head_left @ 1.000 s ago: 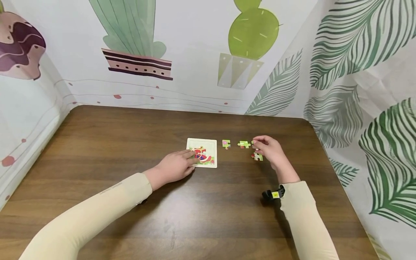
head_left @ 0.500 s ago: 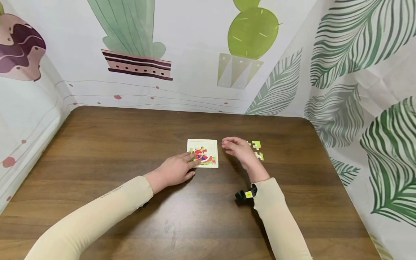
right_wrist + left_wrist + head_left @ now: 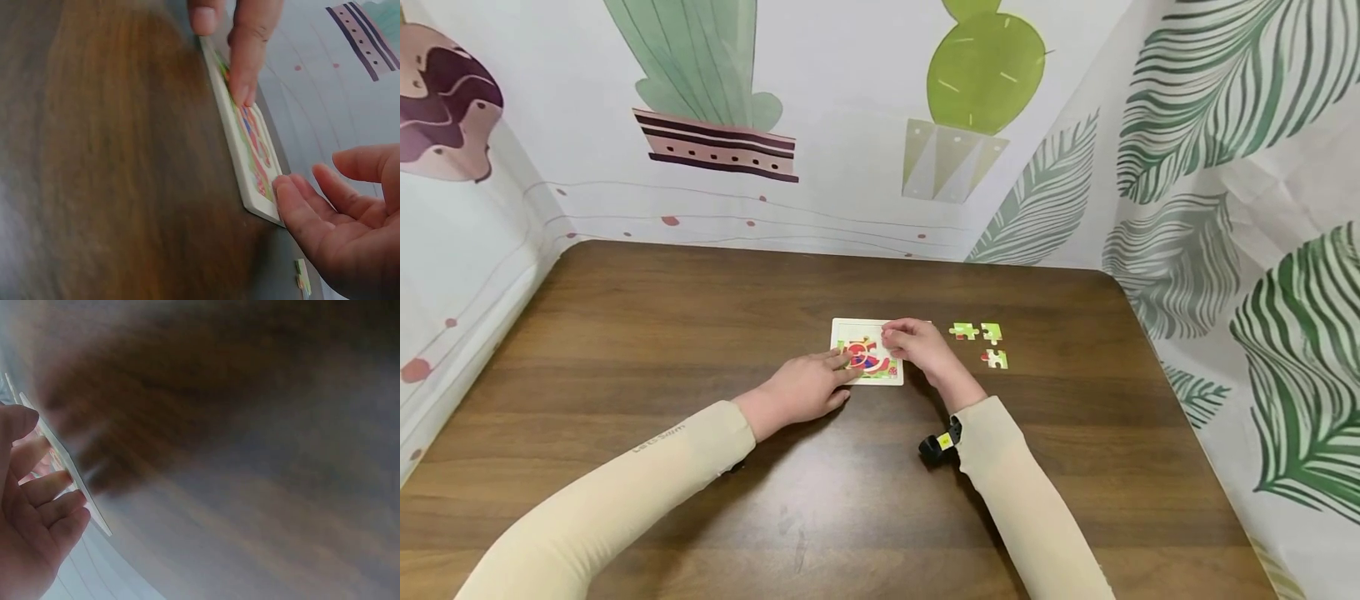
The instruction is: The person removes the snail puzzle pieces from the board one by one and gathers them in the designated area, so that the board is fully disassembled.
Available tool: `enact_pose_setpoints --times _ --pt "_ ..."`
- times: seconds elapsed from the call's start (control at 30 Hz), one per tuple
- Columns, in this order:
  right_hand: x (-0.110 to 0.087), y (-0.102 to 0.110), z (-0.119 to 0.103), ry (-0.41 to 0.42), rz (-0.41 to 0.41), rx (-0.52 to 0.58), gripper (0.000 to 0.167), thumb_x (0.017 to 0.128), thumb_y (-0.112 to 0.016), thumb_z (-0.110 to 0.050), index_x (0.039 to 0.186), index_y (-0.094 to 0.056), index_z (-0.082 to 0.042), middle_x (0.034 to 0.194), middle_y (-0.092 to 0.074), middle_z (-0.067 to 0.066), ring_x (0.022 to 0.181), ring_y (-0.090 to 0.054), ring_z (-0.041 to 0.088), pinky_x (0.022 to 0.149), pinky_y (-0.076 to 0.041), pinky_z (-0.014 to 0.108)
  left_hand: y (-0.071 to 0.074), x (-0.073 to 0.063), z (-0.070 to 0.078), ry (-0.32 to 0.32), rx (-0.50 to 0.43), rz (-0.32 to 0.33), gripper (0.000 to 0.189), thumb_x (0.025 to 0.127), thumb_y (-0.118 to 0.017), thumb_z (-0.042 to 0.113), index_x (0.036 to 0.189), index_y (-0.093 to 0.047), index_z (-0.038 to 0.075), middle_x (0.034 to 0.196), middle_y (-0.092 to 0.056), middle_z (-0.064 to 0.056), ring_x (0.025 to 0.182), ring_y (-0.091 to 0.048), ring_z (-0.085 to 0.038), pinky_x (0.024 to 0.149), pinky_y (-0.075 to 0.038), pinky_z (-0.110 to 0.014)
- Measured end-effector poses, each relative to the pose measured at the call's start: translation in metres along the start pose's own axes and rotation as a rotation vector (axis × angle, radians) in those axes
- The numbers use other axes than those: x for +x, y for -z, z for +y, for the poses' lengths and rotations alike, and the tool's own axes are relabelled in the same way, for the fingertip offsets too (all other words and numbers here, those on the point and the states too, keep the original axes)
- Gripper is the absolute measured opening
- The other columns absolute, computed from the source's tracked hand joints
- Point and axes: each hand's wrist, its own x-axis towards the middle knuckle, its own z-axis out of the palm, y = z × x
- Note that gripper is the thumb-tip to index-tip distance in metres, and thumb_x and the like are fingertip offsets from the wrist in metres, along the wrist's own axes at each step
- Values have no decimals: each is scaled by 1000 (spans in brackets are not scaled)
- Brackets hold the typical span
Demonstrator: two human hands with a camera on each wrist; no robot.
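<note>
A square puzzle board (image 3: 863,323) with a pale rim holds a partly assembled red, blue and green picture. My left hand (image 3: 799,390) lies flat with its fingertips on the board's left part; in the left wrist view its fingers (image 3: 61,509) reach over the edge. Above the board's right side, my right hand (image 3: 917,346) pinches a small puzzle piece between thumb and fingers, mostly hidden by the fingertips. In the right wrist view the thumb (image 3: 297,209) is right by the board's right end.
Green puzzle pieces lie to the right: one with tabs (image 3: 964,332), one beside it (image 3: 991,332) and one nearer me (image 3: 996,359). Another piece (image 3: 302,275) lies close to the board in the right wrist view. Patterned cloth (image 3: 850,200) stands behind the brown table (image 3: 700,308).
My right hand has moved left from the loose pieces to the board's right side, uncovering the pieces at the right. My left hand has stayed on the board.
</note>
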Motion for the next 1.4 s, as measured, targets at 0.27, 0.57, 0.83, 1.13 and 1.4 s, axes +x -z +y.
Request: enact_pose_setpoints --times 0.27,0.57,0.83,1.13,1.4 --pt "2 -9 -4 10 -5 -95 33 104 -55 -12 129 -64 7 129 -67 25 117 -69 29 104 -56 39 -2 -2 0 -3 4 16 42 98 -64 25 138 -67 11 146 -61 -18 137 -60 -34 107 -54 -46" --pt "9 -8 -7 9 -28 -271 31 101 -60 -11 129 -69 -1 133 -68 20 108 -67 23 97 -58 32 0 -1 -2 -8 9 27 41 96 -64 22 137 -67 13 145 -62 -18 134 -62 -33 103 -56 -46" --pt "13 -9 -9 -44 -19 -270 26 98 -63 -9 122 -72 -1 124 -70 19 95 -64 16 93 -59 28 1 1 -2 3 4 38 40 96 -62 22 134 -70 14 143 -63 -18 132 -64 -32 101 -57 -47" --pt "13 -12 -13 -99 5 -177 25 99 -63 -8 121 -71 2 122 -70 19 92 -64 13 92 -59 26 1 6 -2 3 34 54 37 95 -61 22 129 -73 15 138 -67 -16 126 -68 -30 95 -60 -46" --pt "14 -12 -15 -122 19 -118 28 99 -63 -7 123 -69 4 127 -69 20 93 -65 12 98 -59 30 3 6 -1 5 25 68 36 94 -61 22 127 -74 15 136 -69 -15 125 -68 -30 95 -60 -46"
